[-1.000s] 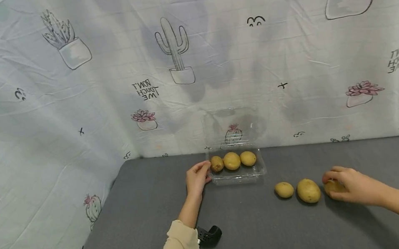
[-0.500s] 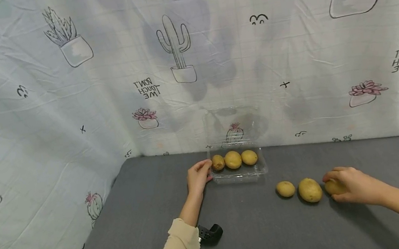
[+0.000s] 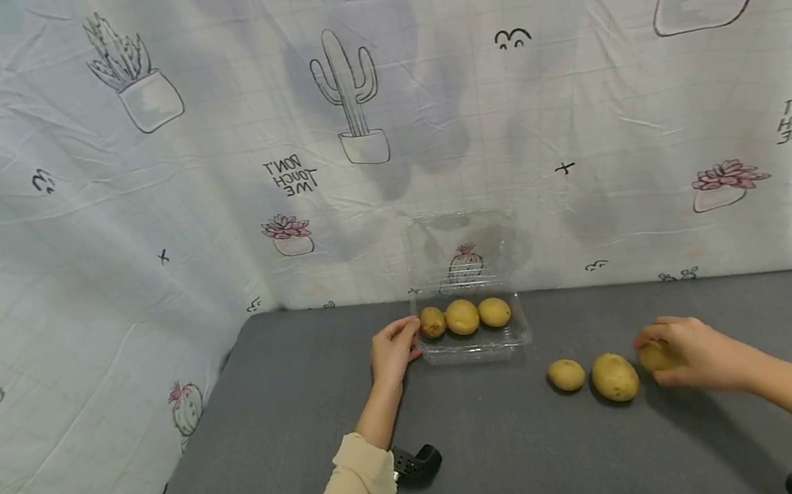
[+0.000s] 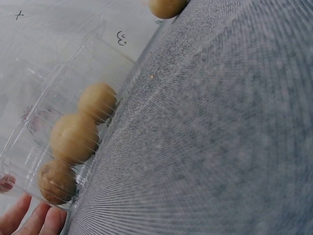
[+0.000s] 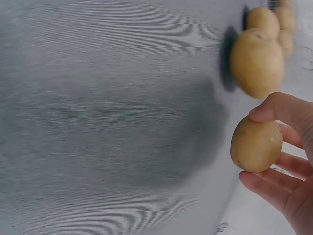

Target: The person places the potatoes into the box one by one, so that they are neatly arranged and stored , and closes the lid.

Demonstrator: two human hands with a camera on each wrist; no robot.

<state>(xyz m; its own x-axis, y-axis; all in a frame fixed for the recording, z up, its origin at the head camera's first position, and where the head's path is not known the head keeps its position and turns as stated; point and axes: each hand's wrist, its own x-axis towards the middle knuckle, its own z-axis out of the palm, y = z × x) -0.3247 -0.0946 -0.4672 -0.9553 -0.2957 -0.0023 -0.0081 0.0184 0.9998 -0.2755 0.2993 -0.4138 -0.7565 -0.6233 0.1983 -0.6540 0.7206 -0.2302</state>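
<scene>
My right hand (image 3: 703, 353) grips a yellow potato (image 3: 657, 356); in the right wrist view thumb and fingers curl round that potato (image 5: 257, 144), with its shadow on the cloth beside it. To its left lie a large potato (image 3: 614, 378) and a small one (image 3: 566, 375). My left hand (image 3: 391, 354) pinches the left side wall of a clear plastic box (image 3: 475, 351), which stands with its lid up. Inside the box, three potatoes (image 3: 462, 317) sit in a row. The left wrist view shows fingertips (image 4: 53, 221) at the box wall, beside the brownish potato (image 4: 57, 181).
A grey cloth (image 3: 515, 465) covers the table. Behind it and to the left hangs a white curtain (image 3: 207, 180) with plant drawings. The box's raised lid (image 3: 461, 247) stands close to the curtain. A black wrist device (image 3: 419, 464) is strapped at my left wrist.
My right hand has risen slightly with the potato in it, shifting a little up and left in the head view. The left hand holds its place at the box.
</scene>
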